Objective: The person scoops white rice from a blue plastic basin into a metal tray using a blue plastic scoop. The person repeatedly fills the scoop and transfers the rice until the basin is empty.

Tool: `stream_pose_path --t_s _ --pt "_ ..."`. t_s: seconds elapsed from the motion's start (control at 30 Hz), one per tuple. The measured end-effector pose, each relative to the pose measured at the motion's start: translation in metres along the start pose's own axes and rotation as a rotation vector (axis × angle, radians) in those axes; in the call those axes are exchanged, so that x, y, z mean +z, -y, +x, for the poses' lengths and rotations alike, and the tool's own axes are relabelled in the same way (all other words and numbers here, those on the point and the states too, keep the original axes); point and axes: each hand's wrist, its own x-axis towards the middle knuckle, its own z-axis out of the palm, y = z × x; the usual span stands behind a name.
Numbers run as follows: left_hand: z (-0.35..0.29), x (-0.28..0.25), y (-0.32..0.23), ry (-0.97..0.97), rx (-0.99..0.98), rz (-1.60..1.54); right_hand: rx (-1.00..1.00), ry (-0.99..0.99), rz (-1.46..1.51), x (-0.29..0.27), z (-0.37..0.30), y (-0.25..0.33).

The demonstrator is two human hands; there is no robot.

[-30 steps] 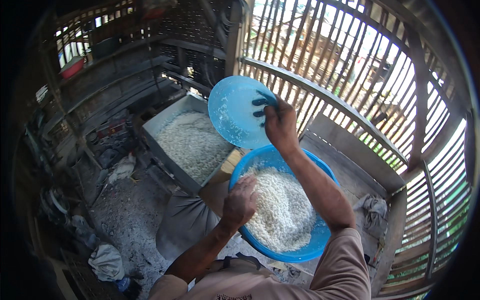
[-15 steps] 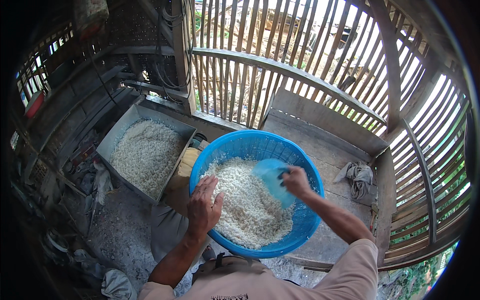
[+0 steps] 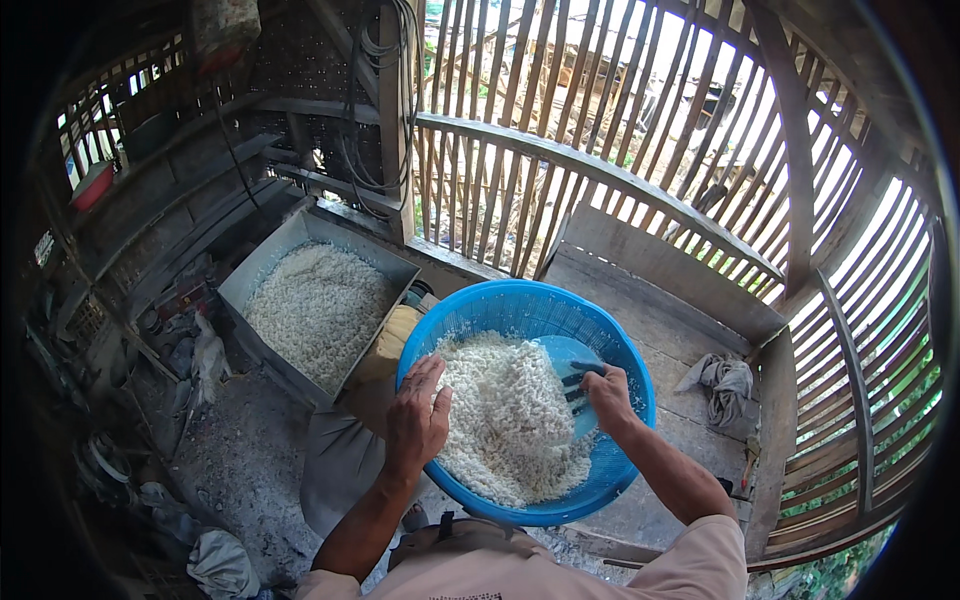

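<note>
A large blue plastic basket (image 3: 530, 294) with finely slotted sides stands in front of me, holding a heap of white, crumbly, grated-looking material (image 3: 505, 415). My left hand (image 3: 417, 415) lies with fingers stretched over its left rim, holding nothing. In my right hand (image 3: 606, 396) is a thin, light-blue, plate-like scoop (image 3: 566, 352), gripped at its right edge inside the basket. The scoop stands against the right side of the white heap, its lower part partly hidden. Dark fingers or strips show across the scoop; which they are I cannot tell.
Left of the basket, a grey metal bin (image 3: 240, 290) holds more white crumbly material. A low wooden platform (image 3: 660, 300) runs behind and to the right, with a crumpled grey cloth (image 3: 727, 385) on it. Slatted walls (image 3: 560, 80) enclose the space. Cables (image 3: 352, 130) hang at the back.
The scoop has slowed from a blurred sweep and now presses against the heap, which is piled higher near it. My left hand stays at the rim. The whole view has shifted slightly.
</note>
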Motion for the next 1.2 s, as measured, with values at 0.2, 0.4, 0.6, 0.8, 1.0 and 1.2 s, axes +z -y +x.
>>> stream_pose_path --t_s 0.2,0.4,0.6,0.8,1.0,1.2 --pt "0.000 -0.002 0.001 -0.024 0.034 0.040 0.221 -0.029 0.184 -0.005 -0.010 0.010" --pt "-0.002 0.002 0.007 -0.052 0.055 0.063 0.278 0.021 0.389 0.016 0.015 0.035" --pt "-0.002 0.007 0.008 -0.049 0.067 0.086 0.013 0.201 0.374 0.084 0.024 0.170" --pt "-0.006 0.007 0.009 -0.078 0.063 0.089 -0.486 0.219 0.401 0.193 0.031 0.279" --pt "-0.003 0.013 0.014 -0.071 0.087 0.101 -1.300 -0.055 -0.288 0.282 0.032 0.254" --pt "-0.005 0.012 0.011 -0.082 0.098 0.080 -1.435 0.025 -0.410 0.291 0.014 0.247"
